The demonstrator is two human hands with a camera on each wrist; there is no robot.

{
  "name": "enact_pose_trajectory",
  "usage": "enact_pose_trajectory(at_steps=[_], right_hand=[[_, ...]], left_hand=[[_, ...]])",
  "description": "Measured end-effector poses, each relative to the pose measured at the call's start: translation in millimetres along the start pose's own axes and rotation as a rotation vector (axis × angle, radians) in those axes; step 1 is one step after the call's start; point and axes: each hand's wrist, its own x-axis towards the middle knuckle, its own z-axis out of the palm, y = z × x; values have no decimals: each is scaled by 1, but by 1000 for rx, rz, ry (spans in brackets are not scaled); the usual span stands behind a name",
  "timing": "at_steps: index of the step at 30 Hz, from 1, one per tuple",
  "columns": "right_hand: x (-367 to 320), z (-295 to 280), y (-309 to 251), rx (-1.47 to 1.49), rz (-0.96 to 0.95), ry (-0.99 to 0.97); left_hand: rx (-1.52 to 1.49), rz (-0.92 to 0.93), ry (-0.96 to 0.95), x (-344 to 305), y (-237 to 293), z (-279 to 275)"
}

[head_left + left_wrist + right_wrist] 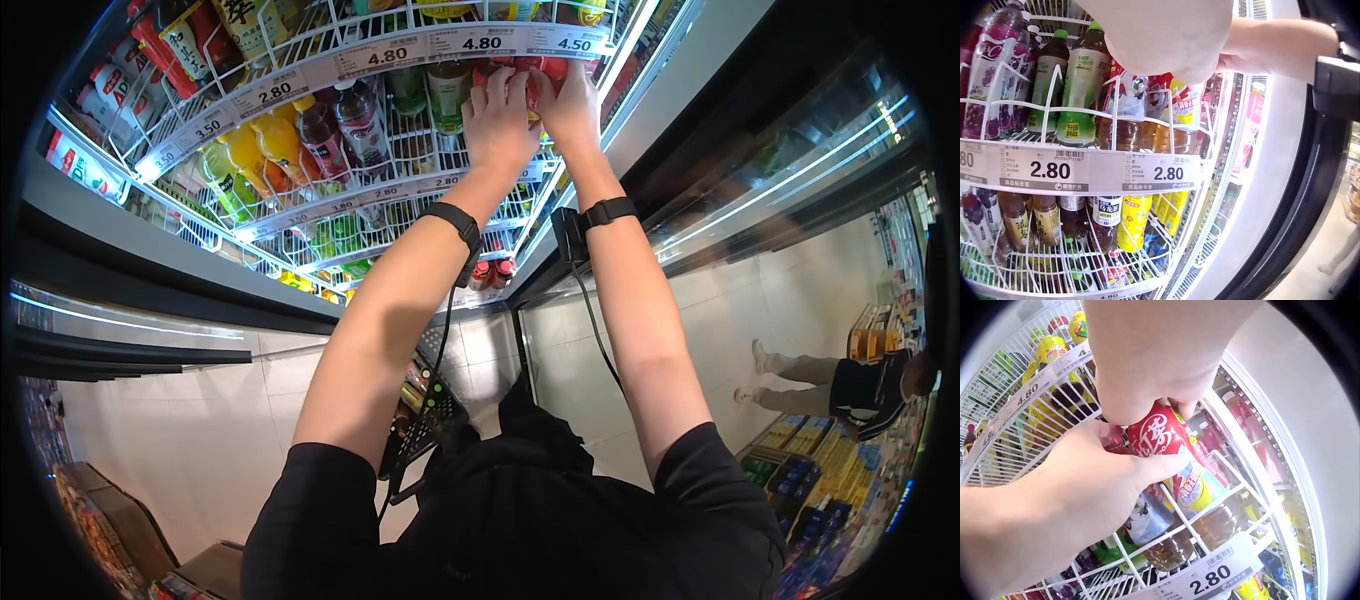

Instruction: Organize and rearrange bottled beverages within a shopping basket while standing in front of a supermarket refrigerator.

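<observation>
In the right wrist view, a red-labelled tea bottle (1166, 434) stands in the front of a white wire shelf, with brown liquid at its base. My left hand (1091, 469) comes in from the left and grips it, thumb laid across the label and fingers round the far side. From above, my right hand (1160, 369) holds its upper end, fingertips curled over it and the cap hidden. In the head view both hands, the left (503, 125) and the right (572, 110), are side by side under the price strip. Similar bottles (1125, 94) stand beside and behind it.
Price strips (400, 55) edge the curved wire shelves (310, 215), which hold rows of drinks. A white cooler side wall (1310, 387) rises close on the right. The cooler door (740, 200) stands open at right. A basket (425, 400) is below; another person (850, 385) is at far right.
</observation>
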Motion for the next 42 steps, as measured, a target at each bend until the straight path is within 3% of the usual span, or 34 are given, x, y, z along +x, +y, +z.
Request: enact_pose_trajectory(at_steps=[2, 6, 7, 9, 12, 15, 17, 18, 20, 22, 24, 27, 28, 30, 32, 34, 38, 42], right_hand=[[6, -2, 3, -132, 14, -8], [-4, -16, -19, -109, 9, 16], [-15, -21, -22, -106, 6, 6], [-47, -26, -36, -3, -205, 206], [-137, -26, -64, 126, -248, 92], [-241, -15, -90, 312, -108, -413], [-302, -15, -108, 305, -161, -812], [-332, -12, -113, 278, -106, -1065], [-384, -4, -117, 186, 15, -1418], [-432, 7, -107, 84, -15, -1659], [-474, 15, -99, 63, 11, -1809], [-535, 35, -81, 164, 90, -1892], [-549, 41, -81, 166, 85, -1904], [-573, 53, -78, 63, 628, -1947], [-591, 60, -73, 10, 659, -1942], [-601, 64, -75, -80, 545, -1857], [-626, 64, -63, 68, 601, -1888], [-626, 59, -70, 3, 671, -1928]], left_hand=[[-5, -1, 9, -4, 2, -5], [-220, 12, 77, -47, 2, -37], [-282, 9, 59, -71, -2, -55], [-381, -22, 38, -136, -23, -90], [-371, -163, -61, -259, -64, -151], [-277, -785, -422, -381, -113, -225], [-263, -1294, -560, -430, -136, -277], [-105, -1290, -658, -491, -168, -287], [-333, -1502, -482, -538, -188, -317], [-256, -1597, -344, -569, -197, -337], [-173, -1620, -324, -598, -197, -345], [-303, -1754, -267, -650, -191, -342], [-308, -1802, -334, -657, -185, -342], [-292, -1881, -441, -676, -179, -339], [-372, -1956, -392, -686, -170, -337], [-387, -1965, -389, -708, -166, -330], [-129, -1690, -696, -721, -151, -326], [-144, -1698, -816, -720, -141, -315]])
